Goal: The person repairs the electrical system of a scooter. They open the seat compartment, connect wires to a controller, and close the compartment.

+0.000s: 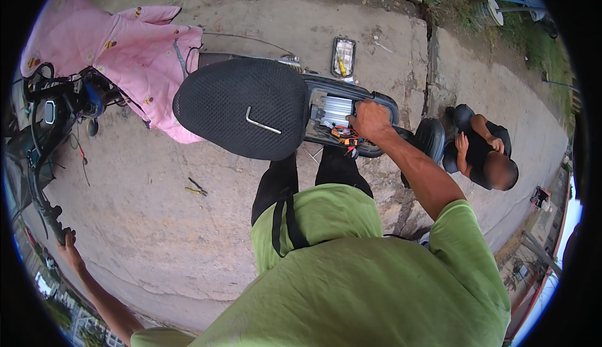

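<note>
The left hand point(71, 256), at the lower left of the frame, has its fingers curled around the end of the handlebar point(47, 212), probably to keep the bike point(28, 149) steady. The right hand point(371, 120) reaches to the right of centre, into the open compartment point(394, 105) behind the seat point(232, 134). Its fingers are bent downward, but I cannot tell whether they grip anything, since the back of the hand hides the tips.

The silver ribbed box point(337, 109) lies in that compartment, just left of the right fingers, with the thumb side close to its right end. Loose wires point(346, 135) with orange connectors bunch just below the box, perhaps left out so they can be reached. A bent hex key point(260, 122) lies on the seat near the middle of the frame, likely kept there as a handy spot. Pliers point(197, 188) lie on the ground at lower left of centre.
</note>
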The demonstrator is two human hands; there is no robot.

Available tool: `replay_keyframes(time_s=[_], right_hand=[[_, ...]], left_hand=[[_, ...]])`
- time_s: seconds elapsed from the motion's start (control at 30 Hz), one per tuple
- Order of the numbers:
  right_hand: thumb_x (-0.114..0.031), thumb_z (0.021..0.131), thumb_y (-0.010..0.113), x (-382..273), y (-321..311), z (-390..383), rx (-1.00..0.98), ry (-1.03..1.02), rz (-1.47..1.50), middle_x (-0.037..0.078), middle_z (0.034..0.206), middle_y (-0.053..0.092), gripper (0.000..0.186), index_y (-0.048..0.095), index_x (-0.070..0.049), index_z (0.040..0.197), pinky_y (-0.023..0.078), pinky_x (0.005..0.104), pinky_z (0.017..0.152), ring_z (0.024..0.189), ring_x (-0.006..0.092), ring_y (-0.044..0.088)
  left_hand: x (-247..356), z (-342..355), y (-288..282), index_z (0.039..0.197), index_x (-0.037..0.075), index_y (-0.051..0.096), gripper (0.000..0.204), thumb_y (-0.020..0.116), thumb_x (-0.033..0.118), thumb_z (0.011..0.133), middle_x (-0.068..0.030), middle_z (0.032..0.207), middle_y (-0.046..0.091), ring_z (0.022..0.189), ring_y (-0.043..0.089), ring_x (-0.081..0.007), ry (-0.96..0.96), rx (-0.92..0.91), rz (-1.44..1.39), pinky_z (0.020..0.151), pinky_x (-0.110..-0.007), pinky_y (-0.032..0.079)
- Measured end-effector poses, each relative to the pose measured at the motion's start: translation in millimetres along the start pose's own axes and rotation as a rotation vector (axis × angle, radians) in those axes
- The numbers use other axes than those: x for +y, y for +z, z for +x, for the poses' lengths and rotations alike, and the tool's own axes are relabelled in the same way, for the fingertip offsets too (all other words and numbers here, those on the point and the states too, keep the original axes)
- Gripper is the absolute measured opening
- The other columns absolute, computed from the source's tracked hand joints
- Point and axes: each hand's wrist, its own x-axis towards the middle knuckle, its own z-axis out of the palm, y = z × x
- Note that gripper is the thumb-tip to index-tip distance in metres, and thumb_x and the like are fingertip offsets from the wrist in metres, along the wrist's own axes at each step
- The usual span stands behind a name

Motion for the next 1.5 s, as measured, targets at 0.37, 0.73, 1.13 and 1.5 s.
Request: replay_keyframes(time_s=[0.37,0.73,1.13,1.5], right_hand=[[-0.029,0.085,0.071,0.2,25.6,19.9,0.019,0.084,0.081,0.029,0.114,0.072,0.037,0.077,0.004,0.101,0.057,0.0476,0.095,0.106,0.0421,0.072],[-0.04,0.079,0.079,0.6,10.5,0.6,0.058,-0.135,-0.138,0.023,0.112,0.071,0.049,0.075,0.001,0.106,0.058,0.0456,0.091,0.103,0.0381,0.073],[-0.03,0.08,0.079,3.6,31.4,6.0,0.098,-0.138,-0.039,0.025,0.111,0.07,0.046,0.07,0.004,0.109,0.058,0.0469,0.09,0.101,0.0405,0.071],[-0.03,0.078,0.078,3.2,33.3,14.5,0.106,-0.159,0.081,0.03,0.107,0.072,0.043,0.073,0.007,0.101,0.058,0.0467,0.091,0.102,0.0407,0.072]], left_hand=[[-7.2,0.4,3.4,0.144,0.004,0.057,0.054,0.069,0.022,0.095,-0.0079,0.116,0.07,0.098,0.07,-0.0199,0.054,0.02,-0.03,0.09,-0.034,0.053],[-20.9,-1.9,14.2,0.142,0.003,0.059,0.051,0.066,0.02,0.095,-0.0062,0.111,0.069,0.094,0.07,-0.0184,0.045,0.027,-0.044,0.089,-0.033,0.054],[-16.1,8.1,-2.3,0.144,0.005,0.059,0.052,0.069,0.021,0.095,-0.0071,0.114,0.07,0.096,0.071,-0.019,0.012,0.048,-0.012,0.087,-0.034,0.054],[3.6,-29.1,34.2,0.137,0.002,0.062,0.046,0.07,0.015,0.094,-0.006,0.099,0.072,0.08,0.07,-0.0145,-0.031,0.102,-0.079,0.07,-0.026,0.052]])
